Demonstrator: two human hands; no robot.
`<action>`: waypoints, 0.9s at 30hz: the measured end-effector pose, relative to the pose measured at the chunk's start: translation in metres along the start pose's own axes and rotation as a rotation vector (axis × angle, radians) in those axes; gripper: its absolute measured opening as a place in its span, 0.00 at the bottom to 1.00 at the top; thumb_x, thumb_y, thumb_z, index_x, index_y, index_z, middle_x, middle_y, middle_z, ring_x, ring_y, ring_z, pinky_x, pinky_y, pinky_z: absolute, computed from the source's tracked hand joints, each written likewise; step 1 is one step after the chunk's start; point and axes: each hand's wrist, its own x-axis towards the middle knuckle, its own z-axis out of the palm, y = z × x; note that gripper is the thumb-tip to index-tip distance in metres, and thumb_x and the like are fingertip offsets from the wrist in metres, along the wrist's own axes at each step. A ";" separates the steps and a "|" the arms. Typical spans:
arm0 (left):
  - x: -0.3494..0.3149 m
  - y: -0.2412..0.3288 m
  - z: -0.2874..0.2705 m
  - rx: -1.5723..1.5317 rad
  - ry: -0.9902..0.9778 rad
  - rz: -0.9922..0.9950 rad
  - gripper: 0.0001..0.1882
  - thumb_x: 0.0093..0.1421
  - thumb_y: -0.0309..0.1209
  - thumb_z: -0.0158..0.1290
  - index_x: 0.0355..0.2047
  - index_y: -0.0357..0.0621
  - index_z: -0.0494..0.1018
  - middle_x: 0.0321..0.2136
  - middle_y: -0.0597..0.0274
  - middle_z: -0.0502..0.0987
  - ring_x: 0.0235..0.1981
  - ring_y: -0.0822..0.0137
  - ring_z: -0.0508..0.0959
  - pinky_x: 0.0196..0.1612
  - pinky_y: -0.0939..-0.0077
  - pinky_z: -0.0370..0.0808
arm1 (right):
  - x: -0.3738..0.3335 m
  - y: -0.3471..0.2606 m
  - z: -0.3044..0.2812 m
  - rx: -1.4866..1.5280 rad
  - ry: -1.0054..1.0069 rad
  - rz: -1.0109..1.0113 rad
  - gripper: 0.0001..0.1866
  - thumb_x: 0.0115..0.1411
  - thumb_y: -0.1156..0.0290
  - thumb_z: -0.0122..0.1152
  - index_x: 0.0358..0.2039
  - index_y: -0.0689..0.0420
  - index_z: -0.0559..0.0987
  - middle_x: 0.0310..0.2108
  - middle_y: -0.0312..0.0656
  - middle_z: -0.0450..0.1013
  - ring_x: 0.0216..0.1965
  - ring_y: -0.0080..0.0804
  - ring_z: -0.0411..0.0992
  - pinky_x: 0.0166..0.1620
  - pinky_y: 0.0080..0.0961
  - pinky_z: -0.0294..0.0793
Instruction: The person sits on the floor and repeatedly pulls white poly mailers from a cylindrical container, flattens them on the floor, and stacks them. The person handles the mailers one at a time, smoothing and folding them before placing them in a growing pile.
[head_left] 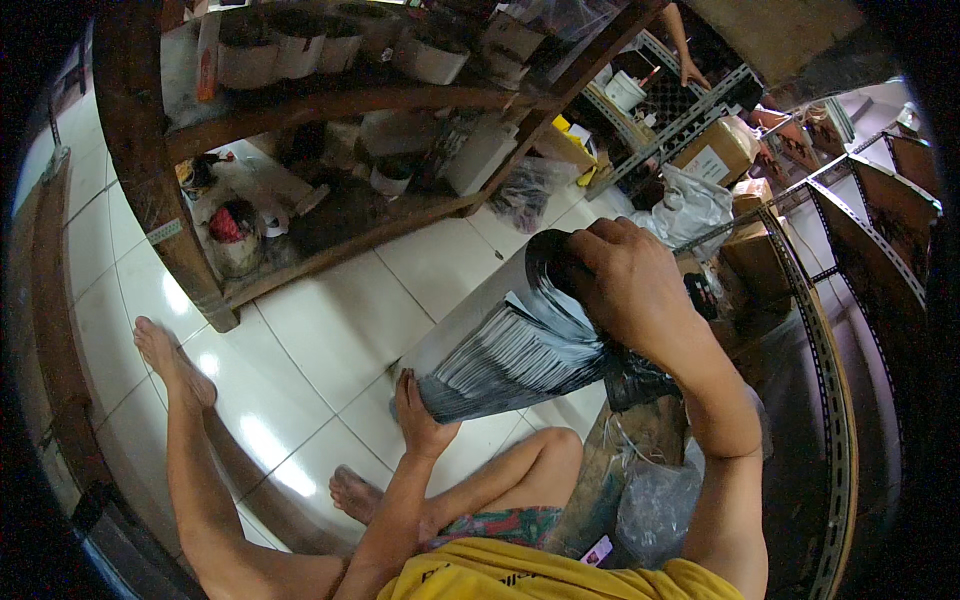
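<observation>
A long package (500, 350) wrapped in shiny dark plastic film is held at a slant over my lap. Its upper side looks smooth and grey, and light streaks run along the wrinkled film. My left hand (424, 424) supports its lower left end, fingers against the side and end. At the upper right end, my right hand (630, 285) is closed on the black plastic, with its fingertips partly hidden. Loose black plastic (640, 382) hangs below the right hand.
A dark wooden shelf (350, 245) holding pots stands ahead on the white tiled floor (300, 340). Metal racks (835, 300) and cardboard boxes (718, 152) line the right. Clear plastic (655, 510) and a small pink-edged item (597, 551) lie beside me. Another person's hand (692, 72) shows at the far right.
</observation>
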 end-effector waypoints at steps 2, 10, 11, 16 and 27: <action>0.003 0.001 -0.004 -0.010 0.022 0.012 0.55 0.41 0.42 0.71 0.61 0.27 0.53 0.60 0.30 0.61 0.62 0.33 0.62 0.63 0.42 0.61 | 0.006 -0.010 -0.013 0.004 -0.154 -0.020 0.13 0.54 0.74 0.59 0.41 0.61 0.75 0.30 0.55 0.77 0.35 0.56 0.77 0.37 0.48 0.77; 0.001 0.001 -0.001 -0.006 0.045 0.053 0.56 0.42 0.42 0.71 0.63 0.31 0.50 0.61 0.30 0.59 0.62 0.33 0.61 0.63 0.41 0.61 | 0.021 -0.005 -0.017 0.257 -0.482 0.064 0.25 0.57 0.77 0.55 0.55 0.65 0.62 0.29 0.62 0.76 0.35 0.62 0.76 0.39 0.53 0.74; 0.001 0.000 -0.001 -0.005 0.049 0.059 0.56 0.42 0.42 0.71 0.63 0.31 0.50 0.61 0.29 0.60 0.62 0.33 0.61 0.63 0.41 0.61 | 0.020 -0.003 -0.016 0.274 -0.472 0.039 0.26 0.56 0.77 0.55 0.54 0.68 0.61 0.28 0.62 0.76 0.34 0.62 0.77 0.38 0.52 0.76; -0.002 -0.004 0.005 -0.011 0.054 0.046 0.55 0.43 0.42 0.71 0.63 0.32 0.51 0.60 0.29 0.61 0.62 0.33 0.62 0.63 0.40 0.61 | 0.015 0.003 -0.009 0.147 -0.383 -0.092 0.28 0.54 0.77 0.55 0.54 0.71 0.58 0.32 0.64 0.76 0.35 0.61 0.77 0.38 0.51 0.78; -0.003 -0.005 0.007 0.000 0.080 0.067 0.54 0.43 0.42 0.71 0.63 0.31 0.51 0.59 0.28 0.61 0.60 0.32 0.63 0.62 0.40 0.62 | -0.002 0.020 0.021 0.297 -0.114 -0.216 0.39 0.52 0.76 0.57 0.62 0.70 0.51 0.31 0.65 0.75 0.38 0.65 0.76 0.39 0.51 0.77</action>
